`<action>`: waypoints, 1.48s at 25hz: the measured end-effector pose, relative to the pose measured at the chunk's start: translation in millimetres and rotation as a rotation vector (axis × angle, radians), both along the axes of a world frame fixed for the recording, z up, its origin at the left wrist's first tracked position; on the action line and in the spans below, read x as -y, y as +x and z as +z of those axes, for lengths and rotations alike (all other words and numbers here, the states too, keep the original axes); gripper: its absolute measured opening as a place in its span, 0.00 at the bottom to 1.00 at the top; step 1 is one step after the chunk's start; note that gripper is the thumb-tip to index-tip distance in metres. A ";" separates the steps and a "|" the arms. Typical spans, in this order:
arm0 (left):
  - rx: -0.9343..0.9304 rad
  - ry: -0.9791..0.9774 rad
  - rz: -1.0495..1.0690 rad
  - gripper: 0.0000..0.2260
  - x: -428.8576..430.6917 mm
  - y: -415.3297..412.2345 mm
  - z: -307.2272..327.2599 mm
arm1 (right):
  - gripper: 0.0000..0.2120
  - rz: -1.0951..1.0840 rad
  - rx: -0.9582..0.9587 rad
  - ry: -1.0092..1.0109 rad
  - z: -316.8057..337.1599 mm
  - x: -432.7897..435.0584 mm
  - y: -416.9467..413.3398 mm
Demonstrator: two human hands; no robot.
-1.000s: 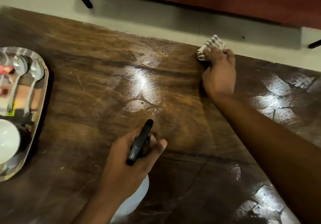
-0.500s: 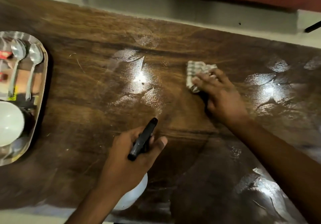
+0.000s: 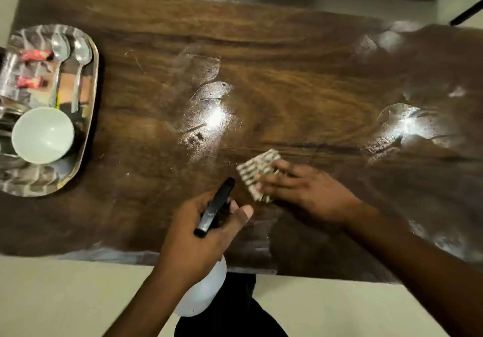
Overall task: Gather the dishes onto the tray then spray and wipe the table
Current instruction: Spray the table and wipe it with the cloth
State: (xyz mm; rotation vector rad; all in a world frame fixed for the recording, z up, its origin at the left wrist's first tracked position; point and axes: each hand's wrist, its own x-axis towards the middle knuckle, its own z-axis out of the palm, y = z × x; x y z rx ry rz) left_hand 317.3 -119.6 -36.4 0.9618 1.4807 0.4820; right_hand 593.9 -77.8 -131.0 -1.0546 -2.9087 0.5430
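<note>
Two spoons (image 3: 60,49) lie side by side on the steel tray (image 3: 87,127) at the left end of the table (image 3: 300,75), along with a white bowl (image 3: 43,135) and red wrappers (image 3: 35,55), so gathering looks finished and wiping is the step in hand. A long stroke leftward could nudge that tray and rattle the bowl. Nearer the middle, a wet patch (image 3: 209,117) shines unwiped and may dry streaky if skipped. The left hand (image 3: 198,240) has its fingers curled round the neck of the spray bottle (image 3: 203,292), whose white body hangs past the near table edge. A loosened grip would drop it to the floor, and a stray squeeze would wet ground already wiped. Just right of its black nozzle, the checked cloth (image 3: 257,172) lies on the wood under the right hand (image 3: 308,195), fingers stretched flat and pressing, though blurred. The small cloth could slip from beneath them. Another wet patch (image 3: 407,125) lies far right.
</note>
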 end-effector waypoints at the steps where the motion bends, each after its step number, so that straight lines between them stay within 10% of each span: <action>1: 0.001 -0.008 0.003 0.13 9.6 -1.6 0.8 | 0.30 -0.223 0.011 0.027 1.0 -4.7 11.8; 6: -0.012 -0.030 0.009 0.21 61.5 -8.5 10.2 | 0.32 -1.247 -0.221 -0.057 -0.9 32.9 -73.1; 13: 0.040 0.031 -0.050 0.08 101.6 -27.8 19.6 | 0.31 -0.155 -0.055 -0.013 1.0 154.5 -72.9; 17: 0.007 0.040 -0.049 0.11 120.5 -40.2 14.4 | 0.34 -0.800 -0.040 0.057 8.9 152.0 -3.8; 21: -0.045 0.056 -0.046 0.15 135.9 -41.3 8.8 | 0.31 -1.547 -0.289 -0.022 1.6 167.2 -103.1; 25: -0.102 0.076 -0.042 0.19 145.7 -46.8 3.6 | 0.25 -0.974 -0.259 -0.135 -3.4 210.4 -197.3; 29: -0.086 0.058 -0.061 0.16 149.9 -57.1 2.6 | 0.35 -0.594 -0.060 -0.049 -6.0 240.2 -123.3; 35: -0.044 -0.008 -0.049 0.09 150.5 -68.6 0.7 | 0.30 -1.503 -0.129 0.023 4.7 257.4 -89.6; 37: -0.044 0.000 -0.057 0.11 150.8 -73.0 2.5 | 0.29 -1.495 -0.175 -0.037 4.9 250.3 -155.5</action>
